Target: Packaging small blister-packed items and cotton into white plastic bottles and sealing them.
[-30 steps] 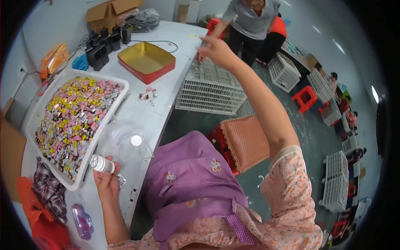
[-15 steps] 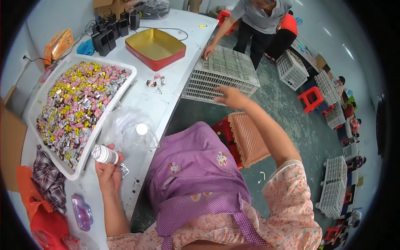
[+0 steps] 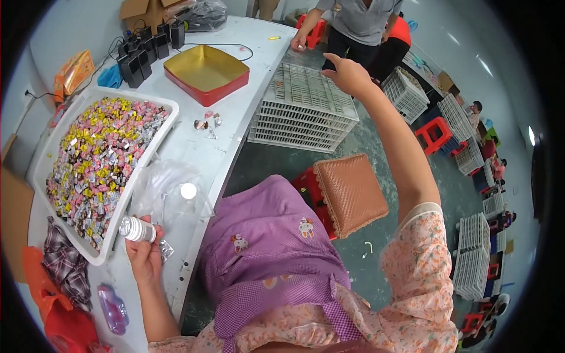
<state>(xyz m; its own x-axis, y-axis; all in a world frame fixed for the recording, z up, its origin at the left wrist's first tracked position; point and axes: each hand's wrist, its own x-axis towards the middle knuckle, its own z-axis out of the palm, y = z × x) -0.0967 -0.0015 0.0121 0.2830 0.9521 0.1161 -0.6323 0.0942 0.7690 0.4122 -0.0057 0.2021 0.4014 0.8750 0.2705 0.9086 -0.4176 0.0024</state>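
My left hand [image 3: 145,254] is closed around a small white bottle [image 3: 139,229] with a silvery foil-like end, over the near edge of a white tray [image 3: 166,125]. That tray is heaped with small wrapped pieces [image 3: 100,159] in pink, yellow, brown and silver. A shiny silver packet [image 3: 166,250] shows right beside the left hand; whether the fingers touch it I cannot tell. My right hand [image 3: 348,76] is empty, stretched forward with its fingers apart, in the air above the far right part of a white slatted crate [image 3: 306,106].
A co-worker [image 3: 359,23] stands beyond the crate, one hand near the table edge. On the table [image 3: 229,112] are a red tin [image 3: 206,76] with gold inside, black boxes [image 3: 141,62] with cables and a clear plastic bag [image 3: 168,182]. A brown cushioned stool [image 3: 353,191] stands to my right.
My right hand has risen and reached farther forward. The co-worker's hand has lifted off the crate and moved back, now pinching something small. The left hand still holds the bottle.
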